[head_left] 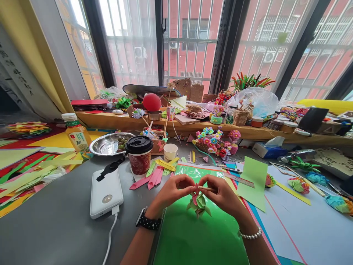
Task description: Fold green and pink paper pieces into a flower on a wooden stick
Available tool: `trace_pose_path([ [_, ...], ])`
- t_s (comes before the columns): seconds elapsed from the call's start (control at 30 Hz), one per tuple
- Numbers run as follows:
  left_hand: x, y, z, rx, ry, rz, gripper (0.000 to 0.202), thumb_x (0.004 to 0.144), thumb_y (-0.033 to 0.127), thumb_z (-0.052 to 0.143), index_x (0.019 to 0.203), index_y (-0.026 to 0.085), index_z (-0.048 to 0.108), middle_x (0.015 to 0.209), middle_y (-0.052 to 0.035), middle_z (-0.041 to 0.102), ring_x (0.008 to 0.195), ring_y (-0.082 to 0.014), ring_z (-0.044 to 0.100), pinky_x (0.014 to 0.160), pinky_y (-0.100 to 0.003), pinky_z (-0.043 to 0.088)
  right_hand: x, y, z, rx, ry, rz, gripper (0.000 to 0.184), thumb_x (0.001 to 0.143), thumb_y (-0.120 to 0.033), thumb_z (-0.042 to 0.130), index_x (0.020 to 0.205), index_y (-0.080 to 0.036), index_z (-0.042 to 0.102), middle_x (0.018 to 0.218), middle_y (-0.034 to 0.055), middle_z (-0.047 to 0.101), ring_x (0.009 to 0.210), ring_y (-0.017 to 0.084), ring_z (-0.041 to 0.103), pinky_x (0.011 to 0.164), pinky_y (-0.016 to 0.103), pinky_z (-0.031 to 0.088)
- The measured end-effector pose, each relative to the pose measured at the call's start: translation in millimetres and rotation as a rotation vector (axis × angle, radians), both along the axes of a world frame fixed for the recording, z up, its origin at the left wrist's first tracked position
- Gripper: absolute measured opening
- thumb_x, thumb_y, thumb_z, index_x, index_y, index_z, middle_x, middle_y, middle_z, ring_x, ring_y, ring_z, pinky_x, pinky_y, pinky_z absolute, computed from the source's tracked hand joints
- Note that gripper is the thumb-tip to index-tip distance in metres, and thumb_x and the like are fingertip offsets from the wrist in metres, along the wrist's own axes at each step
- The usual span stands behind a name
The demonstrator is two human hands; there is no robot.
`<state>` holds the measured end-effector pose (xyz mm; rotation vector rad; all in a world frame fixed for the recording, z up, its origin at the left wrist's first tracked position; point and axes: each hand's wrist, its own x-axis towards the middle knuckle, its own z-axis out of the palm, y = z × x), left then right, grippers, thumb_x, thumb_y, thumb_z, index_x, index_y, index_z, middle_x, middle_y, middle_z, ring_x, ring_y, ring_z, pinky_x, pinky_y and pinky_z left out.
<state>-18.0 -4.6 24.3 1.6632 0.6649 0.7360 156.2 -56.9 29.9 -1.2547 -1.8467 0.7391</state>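
A folded paper flower (199, 203) in green and pink hangs above the green mat (204, 239), its pointed petals spreading downward. My left hand (176, 189) pinches the pink tip at its top between thumb and forefinger. Meeting it from the other side, my right hand (219, 193) is also closed on that pink tip. A small pale sliver shows along the right fingers; I cannot make out what it is. Just beyond my hands lie folded pink paper strips (156, 177) and yellow strips (167, 164).
Left of the mat are a white power bank (106, 193) with a cable, a lidded coffee cup (139, 156) and a steel plate (103, 147). A green paper sheet (252, 184) and a ruler (239, 179) lie to the right. Crocheted flowers (211, 141) stand behind.
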Motion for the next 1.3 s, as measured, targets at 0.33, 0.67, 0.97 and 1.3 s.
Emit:
trace_pose_path([
  [0.33, 3.2, -0.6, -5.2, 0.159, 0.033, 0.066, 0.019, 0.072, 0.034, 0.059, 0.074, 0.015, 0.056, 0.075, -0.0015, 0.06, 0.072, -0.0133, 0.058, 0.068, -0.025, 0.047, -3.5, 3.3, -7.7, 0.067, -0.051, -0.05, 0.004, 0.077, -0.021, 0.052, 0.077, -0.017, 0.052, 0.053, -0.0067, 0.037, 0.047, 0.007, 0.032, 0.041, 0.018, 0.024],
  [0.67, 8.2, -3.4, -5.5, 0.321, 0.079, 0.18, 0.017, 0.075, 0.032, 0.055, 0.071, 0.016, 0.055, 0.069, -0.0013, 0.059, 0.067, -0.0141, 0.058, 0.062, -0.025, 0.047, -4.7, 5.1, -15.3, 0.328, -0.292, -0.146, 0.007, 0.081, -0.02, 0.047, 0.078, -0.018, 0.053, 0.067, 0.0, 0.055, 0.051, 0.01, 0.045, 0.046, 0.02, 0.034],
  [0.97, 11.4, -4.2, -6.1, 0.263, 0.034, 0.168, 0.015, 0.074, 0.031, 0.056, 0.077, 0.015, 0.055, 0.075, -0.0025, 0.059, 0.072, -0.0148, 0.058, 0.066, -0.026, 0.047, -1.0, 4.8, -17.3, 0.435, -0.313, -0.135, 0.01, 0.081, -0.015, 0.047, 0.083, -0.018, 0.056, 0.076, 0.004, 0.06, 0.065, 0.014, 0.056, 0.057, 0.023, 0.042],
  [1.3, 11.5, -2.0, -8.0, 0.18, 0.028, 0.139, 0.015, 0.072, 0.029, 0.059, 0.073, 0.015, 0.054, 0.07, -0.0011, 0.057, 0.068, -0.0125, 0.056, 0.067, -0.026, 0.048, -0.7, 2.9, -10.3, 0.32, -0.284, -0.121, 0.009, 0.081, -0.021, 0.049, 0.083, -0.02, 0.058, 0.073, 0.002, 0.061, 0.053, 0.011, 0.05, 0.046, 0.021, 0.036],
])
